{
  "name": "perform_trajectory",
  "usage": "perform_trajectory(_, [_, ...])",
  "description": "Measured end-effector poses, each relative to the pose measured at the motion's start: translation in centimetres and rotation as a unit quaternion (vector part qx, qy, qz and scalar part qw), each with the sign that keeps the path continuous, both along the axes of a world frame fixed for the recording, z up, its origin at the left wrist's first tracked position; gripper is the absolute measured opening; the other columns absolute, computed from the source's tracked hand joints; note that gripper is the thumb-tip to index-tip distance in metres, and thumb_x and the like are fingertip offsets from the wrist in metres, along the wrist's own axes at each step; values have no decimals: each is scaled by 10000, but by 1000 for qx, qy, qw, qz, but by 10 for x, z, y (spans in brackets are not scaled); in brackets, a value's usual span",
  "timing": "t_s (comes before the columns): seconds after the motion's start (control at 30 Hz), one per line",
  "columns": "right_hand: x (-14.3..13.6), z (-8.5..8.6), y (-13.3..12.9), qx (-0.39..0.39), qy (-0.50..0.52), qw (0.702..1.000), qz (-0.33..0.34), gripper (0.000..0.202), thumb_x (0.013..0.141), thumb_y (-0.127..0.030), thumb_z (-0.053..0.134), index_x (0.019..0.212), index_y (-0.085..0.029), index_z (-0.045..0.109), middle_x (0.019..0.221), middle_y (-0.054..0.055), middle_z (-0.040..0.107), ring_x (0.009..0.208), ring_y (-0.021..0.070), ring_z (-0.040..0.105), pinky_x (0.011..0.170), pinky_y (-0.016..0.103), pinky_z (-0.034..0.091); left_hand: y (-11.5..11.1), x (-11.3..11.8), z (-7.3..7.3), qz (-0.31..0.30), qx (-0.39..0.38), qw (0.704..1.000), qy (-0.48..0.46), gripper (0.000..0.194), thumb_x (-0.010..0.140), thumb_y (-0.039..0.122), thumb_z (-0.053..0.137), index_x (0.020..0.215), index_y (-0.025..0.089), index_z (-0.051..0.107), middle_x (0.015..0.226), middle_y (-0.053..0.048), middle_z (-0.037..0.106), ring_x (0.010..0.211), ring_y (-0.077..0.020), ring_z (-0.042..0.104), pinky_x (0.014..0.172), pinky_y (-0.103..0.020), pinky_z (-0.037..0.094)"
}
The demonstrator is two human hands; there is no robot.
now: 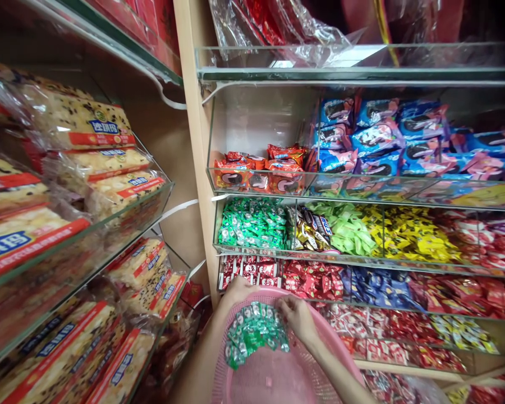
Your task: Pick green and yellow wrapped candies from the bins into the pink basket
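A pink plastic basket (pixel 328 342) with a perforated wall is below me, tilted against the front of the candy shelves. My left hand (pixel 240 289) is closed over its far left rim. Green-wrapped candies (pixel 256 331) lie heaped at the far side inside the basket. Just right of that heap, my right hand (pixel 297 315) is inside the basket, thumb and fingers pinched together. What is between those fingers, if anything, is too small to make out. Behind the basket, a glass-fronted compartment holds more green candies (pixel 252 224) of similar look.
Wrapped pastry bars (pixel 96 126) fill angled glass shelves close on the left. A wooden post (pixel 196 140) parts them from the candy shelves. Yellow candies (pixel 408 233), blue packets (pixel 376 137) and red packets (pixel 258 171) sit behind clear glass lips (pixel 362 261). Plastic bags hang over the top.
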State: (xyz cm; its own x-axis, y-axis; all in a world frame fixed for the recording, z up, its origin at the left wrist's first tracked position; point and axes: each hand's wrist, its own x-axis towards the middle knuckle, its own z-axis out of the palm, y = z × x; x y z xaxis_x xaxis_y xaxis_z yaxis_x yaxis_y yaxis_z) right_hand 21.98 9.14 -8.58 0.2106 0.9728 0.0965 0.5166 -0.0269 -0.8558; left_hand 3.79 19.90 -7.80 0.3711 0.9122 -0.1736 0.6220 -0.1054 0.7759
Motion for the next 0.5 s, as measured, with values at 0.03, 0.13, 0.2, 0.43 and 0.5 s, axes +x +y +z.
perform_trajectory(0.03, [0, 0, 0, 5, 2, 1000, -4, 339, 819, -423, 388, 677, -177, 573, 584, 42, 609, 512, 170, 532, 509, 258, 369, 0, 0, 0, -3, 3, 1000, 2, 466, 634, 560, 562, 467, 187, 338, 473, 57, 217, 495, -77, 228, 526, -265, 121])
perform_trajectory(0.13, [-2, 1, -2, 16, 12, 1000, -12, 320, 811, -414, 410, 641, -182, 551, 568, 30, 588, 502, 162, 508, 495, 251, 349, 0, 0, 3, 0, 8, 1000, 5, 460, 629, 552, 566, 465, 183, 345, 471, 58, 231, 495, -76, 233, 524, -263, 121])
perform_trajectory(0.2, [-5, 3, -3, 17, 30, 999, -7, 325, 814, -426, 420, 621, -188, 527, 538, 16, 559, 480, 156, 489, 483, 249, 341, -1, 0, 4, 1, 7, 1000, 3, 457, 630, 549, 566, 466, 182, 347, 471, 59, 226, 495, -76, 232, 523, -264, 118])
perform_trajectory(0.43, [-23, 48, -8, 60, -26, 995, 71, 327, 883, -388, 401, 746, -179, 612, 604, 20, 604, 537, 163, 532, 519, 250, 373, -1, 1, -1, 16, -6, 1000, -20, 485, 614, 578, 593, 455, 178, 368, 472, 58, 224, 496, -75, 234, 516, -264, 134])
perform_trajectory(0.5, [-28, 72, -7, 90, -65, 987, 112, 305, 900, -350, 402, 854, -185, 654, 709, 35, 656, 608, 169, 577, 575, 255, 410, 0, 1, -4, 19, -17, 998, -57, 494, 588, 596, 616, 452, 167, 412, 471, 54, 257, 512, -81, 262, 516, -258, 162])
